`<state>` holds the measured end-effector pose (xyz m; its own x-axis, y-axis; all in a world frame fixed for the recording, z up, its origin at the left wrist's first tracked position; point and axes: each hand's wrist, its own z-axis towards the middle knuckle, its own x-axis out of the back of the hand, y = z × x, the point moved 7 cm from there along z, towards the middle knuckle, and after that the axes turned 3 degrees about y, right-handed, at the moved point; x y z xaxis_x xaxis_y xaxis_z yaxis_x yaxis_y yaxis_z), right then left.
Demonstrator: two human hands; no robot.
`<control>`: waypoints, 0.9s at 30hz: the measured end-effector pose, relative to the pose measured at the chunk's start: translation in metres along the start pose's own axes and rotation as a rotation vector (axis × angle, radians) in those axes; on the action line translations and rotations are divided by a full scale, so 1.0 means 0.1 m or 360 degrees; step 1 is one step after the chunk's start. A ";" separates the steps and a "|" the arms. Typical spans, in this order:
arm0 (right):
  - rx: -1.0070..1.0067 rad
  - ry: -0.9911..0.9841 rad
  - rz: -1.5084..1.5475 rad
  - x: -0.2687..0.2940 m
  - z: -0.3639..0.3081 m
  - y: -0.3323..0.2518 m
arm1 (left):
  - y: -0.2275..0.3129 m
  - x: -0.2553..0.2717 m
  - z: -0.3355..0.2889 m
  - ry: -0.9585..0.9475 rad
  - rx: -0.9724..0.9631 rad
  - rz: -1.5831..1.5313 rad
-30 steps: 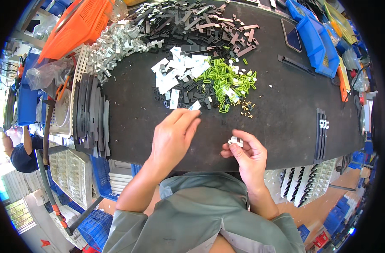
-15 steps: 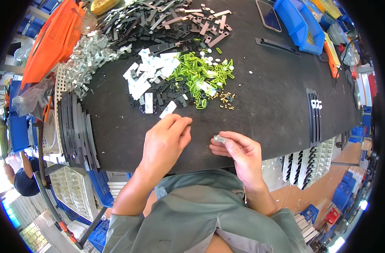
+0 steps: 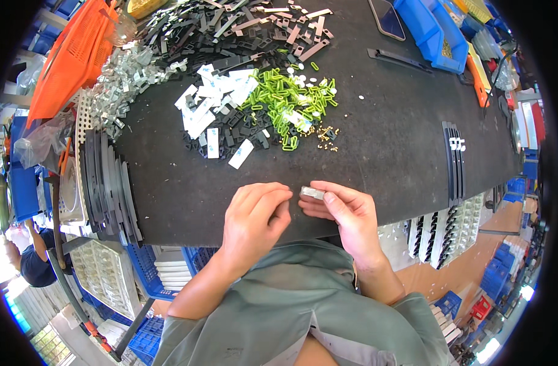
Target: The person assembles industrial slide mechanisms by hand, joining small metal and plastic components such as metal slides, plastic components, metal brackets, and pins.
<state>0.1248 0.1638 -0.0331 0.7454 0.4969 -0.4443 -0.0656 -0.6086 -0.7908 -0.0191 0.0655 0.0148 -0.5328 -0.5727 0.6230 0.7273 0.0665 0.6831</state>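
My right hand (image 3: 352, 222) pinches a small silvery metal bracket (image 3: 311, 193) between thumb and fingers, its long side level above the black work mat. Just left of it my left hand (image 3: 254, 213) is closed, thumb and fingertips pressed together close to the bracket's end. Whatever those fingertips hold, if anything, is too small or hidden to make out. Beyond the hands lie white rectangular stickers (image 3: 241, 154), a heap of green oval rings (image 3: 291, 100), black small parts (image 3: 236, 125) and tiny brass pieces (image 3: 328, 146).
Metal brackets (image 3: 117, 91) pile up at the left beside an orange basket (image 3: 68, 67). Dark strips lie stacked at left (image 3: 108, 189) and right (image 3: 453, 165). A phone (image 3: 387, 19) and blue bins (image 3: 434, 36) sit far right. Another person (image 3: 38, 259) is at the far left.
My left hand has drawn back from the stickers, moving right and nearer to me, beside the bracket. The right hand has shifted slightly, still holding the bracket, which now lies more level.
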 end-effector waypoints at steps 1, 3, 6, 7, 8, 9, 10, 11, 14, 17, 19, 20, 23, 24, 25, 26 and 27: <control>-0.0016 0.0006 -0.0060 -0.01 0.00 0.01 | 0.09 0.01 0.04 0.0047 -0.0057 -0.0069; 0.0003 -0.0028 -0.0095 -0.01 -0.01 0.05 | 0.18 -0.03 0.06 0.0095 -0.0112 -0.0141; 0.0043 -0.0033 -0.0133 0.01 -0.02 0.03 | 0.28 -0.13 0.05 0.0072 -0.0345 -0.0152; 0.0060 -0.0002 -0.0133 0.03 -0.02 0.02 | 0.30 -0.11 0.08 0.0076 -0.0347 -0.0151; 0.0065 0.0002 -0.0131 0.03 -0.02 0.02 | 0.25 -0.10 0.12 -0.0036 -0.0229 -0.0255; 0.0074 0.0028 -0.0068 0.05 -0.02 0.03 | 0.19 -0.10 0.16 -0.0148 -0.0111 -0.0357; 0.0084 0.0053 -0.0003 0.05 -0.02 0.04 | 0.07 -0.07 0.19 -0.0124 0.0095 -0.0390; 0.0088 0.0049 -0.0002 0.02 -0.02 0.05 | -0.05 -0.04 0.23 -0.0094 0.0302 -0.0420; 0.0197 0.0153 0.0048 0.00 -0.03 0.07 | -0.28 -0.09 0.30 -0.0108 0.0467 -0.0117; 0.0316 0.0225 0.0031 0.05 -0.04 0.07 | -0.27 -0.18 0.33 -0.0124 0.0349 0.0016; 0.0429 0.0193 0.0128 0.04 -0.05 0.05 | -0.22 -0.20 0.34 -0.0135 0.0247 0.0086; 0.0428 0.0207 0.0133 0.05 -0.04 0.06 | -0.25 -0.18 0.34 -0.0156 0.0332 0.0055; 0.0519 0.0160 0.0138 0.05 -0.04 0.03 | -0.26 -0.15 0.35 -0.0185 0.0421 0.0012; 0.0519 0.0149 0.0110 0.04 -0.04 0.02 | -0.23 -0.12 0.36 -0.0167 0.0446 -0.0017; 0.0518 0.0136 0.0082 0.03 -0.04 0.02 | -0.22 -0.08 0.36 -0.0147 0.0472 -0.0045; 0.0513 0.0141 0.0089 0.03 -0.04 0.01 | -0.22 -0.03 0.32 -0.0152 0.0498 -0.0048; 0.0482 0.0134 0.0037 0.01 -0.04 0.01 | -0.25 0.00 0.30 -0.0160 0.0500 -0.0043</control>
<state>0.1285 0.1611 -0.0328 0.7928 0.4245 -0.4372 -0.2683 -0.4011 -0.8759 -0.0501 0.0887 0.0096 -0.6013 -0.4954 0.6269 0.5515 0.3103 0.7743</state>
